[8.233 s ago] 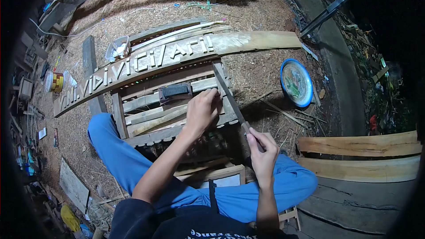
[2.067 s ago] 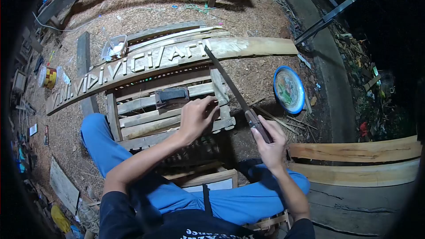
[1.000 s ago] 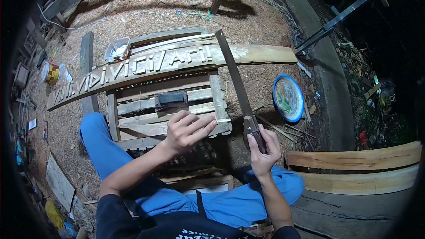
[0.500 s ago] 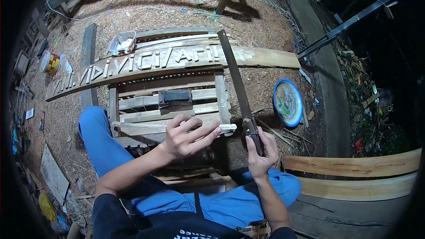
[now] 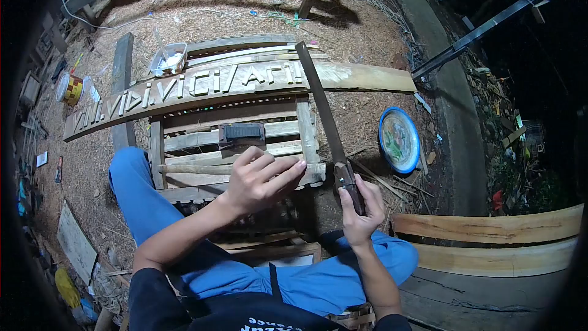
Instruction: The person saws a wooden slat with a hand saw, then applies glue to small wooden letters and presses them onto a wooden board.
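A handsaw (image 5: pixel 324 110) points away from me, its long dark blade crossing the right part of a lettered board (image 5: pixel 361 79). My right hand (image 5: pixel 365 211) is closed around the saw's handle. My left hand (image 5: pixel 254 179) is closed over a thin wooden strip (image 5: pixel 193 169), with the index finger stretched along toward the right. That strip juts out to the left of my knuckles; its other end is hidden by the fingers. Below both hands is a slatted wooden pallet (image 5: pixel 309 129). On the slats sits a dark block (image 5: pixel 243 133), beyond my left hand.
Raised wooden letters line the lettered board. Behind it stands a plastic tub (image 5: pixel 168 59) with white contents. A blue-rimmed basin (image 5: pixel 381 141) lies to the right, and a yellow-red bucket (image 5: pixel 72 89) at far left. Pale planks (image 5: pixel 490 227) extend at lower right.
My left hand has risen slightly, and the pale strip end beyond its fingertips no longer shows. The saw has shifted slightly left, still in my right hand.
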Demonstrator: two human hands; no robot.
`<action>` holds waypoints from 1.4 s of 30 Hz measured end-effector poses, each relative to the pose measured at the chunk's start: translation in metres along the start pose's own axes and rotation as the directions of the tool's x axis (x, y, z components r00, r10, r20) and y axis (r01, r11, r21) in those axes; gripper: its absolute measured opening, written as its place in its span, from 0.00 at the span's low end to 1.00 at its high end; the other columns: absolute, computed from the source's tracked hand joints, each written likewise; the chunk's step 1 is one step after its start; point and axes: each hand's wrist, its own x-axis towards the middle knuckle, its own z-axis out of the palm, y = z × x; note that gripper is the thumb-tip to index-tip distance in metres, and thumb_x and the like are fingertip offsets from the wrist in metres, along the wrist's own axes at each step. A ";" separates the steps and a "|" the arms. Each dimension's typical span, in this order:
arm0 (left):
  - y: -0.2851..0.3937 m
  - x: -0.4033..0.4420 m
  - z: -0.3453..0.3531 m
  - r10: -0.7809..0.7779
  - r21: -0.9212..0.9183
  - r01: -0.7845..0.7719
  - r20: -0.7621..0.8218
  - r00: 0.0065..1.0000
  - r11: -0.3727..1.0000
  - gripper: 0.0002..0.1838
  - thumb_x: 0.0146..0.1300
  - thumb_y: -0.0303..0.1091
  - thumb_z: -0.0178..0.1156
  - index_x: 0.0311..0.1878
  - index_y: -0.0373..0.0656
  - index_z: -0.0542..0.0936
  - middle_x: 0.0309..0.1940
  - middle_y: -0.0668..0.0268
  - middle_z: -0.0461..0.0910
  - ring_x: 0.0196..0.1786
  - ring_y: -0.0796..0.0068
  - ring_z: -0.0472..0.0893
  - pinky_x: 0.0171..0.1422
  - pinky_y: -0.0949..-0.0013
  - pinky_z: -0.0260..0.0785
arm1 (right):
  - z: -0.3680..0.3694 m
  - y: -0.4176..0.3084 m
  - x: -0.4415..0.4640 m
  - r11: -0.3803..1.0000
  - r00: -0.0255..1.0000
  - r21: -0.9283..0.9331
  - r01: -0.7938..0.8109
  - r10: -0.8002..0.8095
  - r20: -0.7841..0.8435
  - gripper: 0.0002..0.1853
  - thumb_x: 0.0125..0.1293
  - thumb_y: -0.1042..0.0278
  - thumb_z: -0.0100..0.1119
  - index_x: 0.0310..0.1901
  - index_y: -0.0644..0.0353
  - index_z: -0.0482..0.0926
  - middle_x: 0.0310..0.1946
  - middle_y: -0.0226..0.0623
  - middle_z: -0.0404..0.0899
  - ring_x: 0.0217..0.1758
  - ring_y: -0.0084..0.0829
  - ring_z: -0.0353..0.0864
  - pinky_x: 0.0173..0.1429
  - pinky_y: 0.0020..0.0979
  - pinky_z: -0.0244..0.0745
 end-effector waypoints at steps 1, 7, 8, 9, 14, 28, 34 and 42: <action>0.000 0.000 0.000 -0.006 0.001 0.006 0.026 1.000 1.000 0.20 0.55 0.29 0.77 0.52 0.50 0.88 0.42 0.75 0.90 0.29 0.79 0.79 0.38 0.70 0.66 | 0.000 -0.001 0.001 1.000 1.000 -0.002 0.008 -0.008 -0.001 0.20 0.64 0.80 0.75 0.58 0.71 0.86 0.46 0.42 0.85 0.46 0.30 0.84 0.52 0.30 0.80; 0.001 0.001 0.003 -0.049 0.008 0.049 0.060 0.997 0.999 0.20 0.57 0.30 0.76 0.54 0.51 0.88 0.43 0.75 0.90 0.32 0.77 0.81 0.39 0.68 0.67 | 0.000 -0.002 0.001 1.000 1.000 -0.003 0.021 -0.021 -0.007 0.20 0.64 0.80 0.74 0.58 0.70 0.86 0.46 0.43 0.85 0.46 0.31 0.84 0.52 0.31 0.80; 0.001 0.001 0.002 -0.049 0.008 0.049 0.061 0.997 0.999 0.20 0.57 0.30 0.76 0.54 0.51 0.88 0.43 0.75 0.90 0.32 0.77 0.81 0.39 0.68 0.67 | 0.000 -0.002 0.002 1.000 1.000 0.000 0.026 -0.026 -0.008 0.20 0.64 0.80 0.74 0.58 0.70 0.86 0.46 0.42 0.85 0.46 0.31 0.84 0.52 0.31 0.80; 0.001 0.001 0.002 -0.058 0.014 0.057 0.083 0.995 0.998 0.20 0.57 0.31 0.75 0.54 0.51 0.88 0.43 0.75 0.89 0.32 0.77 0.81 0.40 0.68 0.67 | 0.000 -0.002 0.001 1.000 1.000 0.001 0.026 -0.026 -0.008 0.20 0.64 0.80 0.74 0.58 0.70 0.86 0.46 0.42 0.85 0.46 0.31 0.84 0.52 0.31 0.80; 0.001 0.000 0.002 -0.073 0.029 0.070 0.137 0.988 0.997 0.18 0.60 0.32 0.74 0.55 0.51 0.88 0.41 0.75 0.88 0.34 0.76 0.82 0.41 0.68 0.67 | 0.000 -0.002 -0.001 1.000 1.000 -0.007 -0.007 0.007 0.020 0.20 0.64 0.80 0.75 0.58 0.69 0.86 0.46 0.42 0.85 0.46 0.30 0.84 0.51 0.30 0.80; -0.014 -0.010 0.033 -0.222 -0.024 0.233 0.220 0.950 0.972 0.09 0.64 0.34 0.72 0.45 0.47 0.84 0.32 0.67 0.82 0.33 0.63 0.80 0.39 0.62 0.70 | 0.002 -0.008 -0.002 0.998 0.999 -0.041 -0.037 0.039 0.032 0.20 0.64 0.80 0.74 0.59 0.70 0.85 0.45 0.42 0.84 0.45 0.31 0.83 0.51 0.31 0.79; -0.016 -0.018 0.060 -0.380 -0.042 0.433 0.408 0.830 0.901 0.16 0.68 0.39 0.67 0.53 0.43 0.77 0.37 0.59 0.82 0.39 0.54 0.86 0.38 0.52 0.76 | 0.004 -0.016 -0.026 0.977 0.984 -0.144 -0.159 0.168 0.054 0.21 0.64 0.80 0.73 0.60 0.67 0.85 0.44 0.42 0.84 0.44 0.34 0.83 0.52 0.34 0.79; -0.019 -0.024 0.071 -0.401 0.011 0.442 0.440 0.803 0.897 0.18 0.70 0.41 0.65 0.55 0.43 0.74 0.38 0.57 0.82 0.36 0.53 0.86 0.34 0.52 0.76 | 0.008 -0.022 -0.047 0.956 0.959 -0.100 -0.275 0.280 0.039 0.20 0.63 0.83 0.72 0.58 0.61 0.88 0.44 0.42 0.86 0.45 0.37 0.87 0.51 0.35 0.82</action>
